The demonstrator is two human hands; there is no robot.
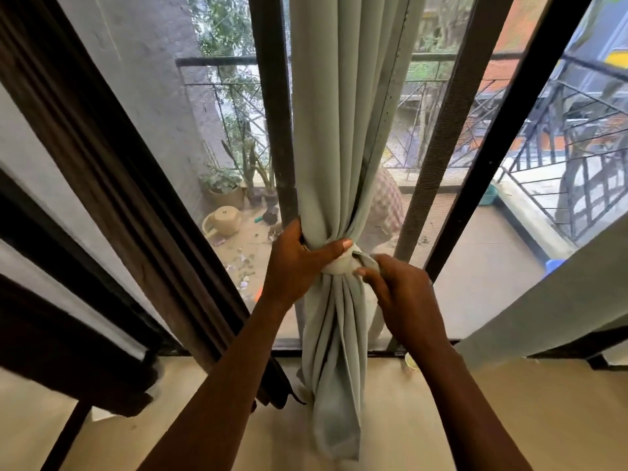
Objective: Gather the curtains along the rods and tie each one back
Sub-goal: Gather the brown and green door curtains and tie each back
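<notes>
Far left: dark drape (112, 185), hanging beside the frame. Centre: curtain (334, 137), gathered into one bunch before the window frame (272, 107), cinched by a knot (341, 265). Left hand (299, 258) wrapped round the bunch at the knot, thumb pressed across its front. Right hand (401, 294) just right of the knot, fingertips pinching the tie end. Far right: second curtain (557, 294), untied.

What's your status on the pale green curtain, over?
Left hand clamped round gathered pale green fabric curtain, thumb on the knotted band. Right hand pinching the band's loose end. Nothing in the way; second pale green curtain at right hangs untied.
</notes>
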